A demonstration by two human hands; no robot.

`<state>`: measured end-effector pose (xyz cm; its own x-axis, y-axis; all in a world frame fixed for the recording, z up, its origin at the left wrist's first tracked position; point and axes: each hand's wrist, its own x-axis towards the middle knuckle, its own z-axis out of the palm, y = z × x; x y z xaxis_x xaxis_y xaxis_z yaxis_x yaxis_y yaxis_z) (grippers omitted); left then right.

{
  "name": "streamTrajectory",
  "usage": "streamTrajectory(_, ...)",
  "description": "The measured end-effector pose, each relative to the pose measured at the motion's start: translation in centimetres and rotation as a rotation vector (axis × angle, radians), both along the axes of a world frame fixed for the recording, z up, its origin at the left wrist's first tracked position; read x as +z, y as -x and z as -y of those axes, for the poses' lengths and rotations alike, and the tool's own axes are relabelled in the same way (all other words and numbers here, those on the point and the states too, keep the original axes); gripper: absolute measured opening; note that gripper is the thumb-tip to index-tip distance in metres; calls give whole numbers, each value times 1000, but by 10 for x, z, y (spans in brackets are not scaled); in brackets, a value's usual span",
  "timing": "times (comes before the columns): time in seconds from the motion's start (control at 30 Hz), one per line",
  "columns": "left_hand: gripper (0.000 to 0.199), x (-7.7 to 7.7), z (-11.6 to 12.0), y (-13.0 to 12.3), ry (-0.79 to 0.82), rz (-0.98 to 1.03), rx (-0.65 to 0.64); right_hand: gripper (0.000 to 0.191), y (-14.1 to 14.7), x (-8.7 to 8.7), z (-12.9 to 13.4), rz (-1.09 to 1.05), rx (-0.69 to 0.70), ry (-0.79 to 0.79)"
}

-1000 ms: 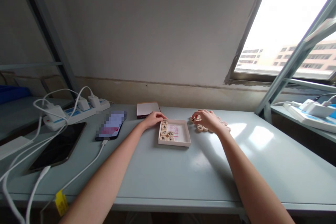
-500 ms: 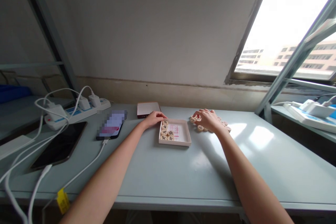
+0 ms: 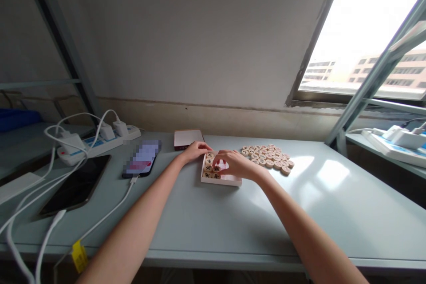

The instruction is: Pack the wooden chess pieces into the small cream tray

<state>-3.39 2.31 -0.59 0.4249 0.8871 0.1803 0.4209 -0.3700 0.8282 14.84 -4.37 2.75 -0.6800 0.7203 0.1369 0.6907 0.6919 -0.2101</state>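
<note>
A shallow white box (image 3: 229, 182) stands on the desk with several round wooden pieces (image 3: 208, 168) along its left side. My left hand (image 3: 197, 151) rests at the box's back left corner, its fingers closed on the rim. Over the box is my right hand (image 3: 233, 163), thumb and fingers curved together above the pieces; whatever is between the fingertips is too small to make out. To the right, many round wooden pieces (image 3: 266, 156) with carved characters lie in a flat cluster on the desk.
Behind my left hand lies an open box lid (image 3: 188, 138). A phone (image 3: 142, 158) on a cable, a dark tablet (image 3: 77, 184) and a power strip (image 3: 100, 144) with white cables occupy the left. The wall runs along the back; metal posts rise at both sides.
My right hand has moved left from the cluster of pieces to over the white box, leaving the cluster uncovered. My left hand stays at the box's corner.
</note>
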Motion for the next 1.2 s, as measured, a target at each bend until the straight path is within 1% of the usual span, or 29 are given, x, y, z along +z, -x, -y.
streamTrajectory(0.1,22,-1,-1,1,-16,-3,0,22,0,-3,-3,-11,-24,-12)
streamTrajectory(0.17,23,-1,-1,1,-15,-1,0,18,-5,0,-6,-20,-30,0)
streamTrajectory(0.23,23,-1,-1,1,-5,5,2,17,-15,5,-9,-42,-69,-6)
streamTrajectory(0.3,23,-1,0,0,16,12,5,17,-31,12,-13,-59,-150,-10)
streamTrajectory(0.4,23,1,2,0,47,21,7,17,-60,16,-20,-28,-295,37)
streamTrajectory(0.5,22,2,4,-1,56,16,5,20,-82,13,-25,65,-453,66)
streamTrajectory(0.57,22,3,4,-1,57,11,3,25,-86,10,-27,99,-499,51)
streamTrajectory(0.73,21,4,4,-1,61,19,1,26,-74,4,-26,91,-395,-22)
streamTrajectory(0.83,21,4,5,-1,57,16,5,21,-71,2,-26,111,-405,-77)
streamTrajectory(0.9,21,3,5,-1,53,15,5,18,-73,2,-27,109,-418,-73)
streamTrajectory(0.97,21,3,4,-1,48,16,3,19,-72,5,-27,43,-394,-33)
streamTrajectory(1.03,21,3,4,-1,41,13,4,22,-66,10,-25,-68,-317,37)
streamTrajectory(1.1,21,2,3,-1,31,9,5,22,-52,16,-18,-160,-191,113)
streamTrajectory(1.2,22,2,1,-1,28,-6,4,24,-24,19,-5,-152,47,222)
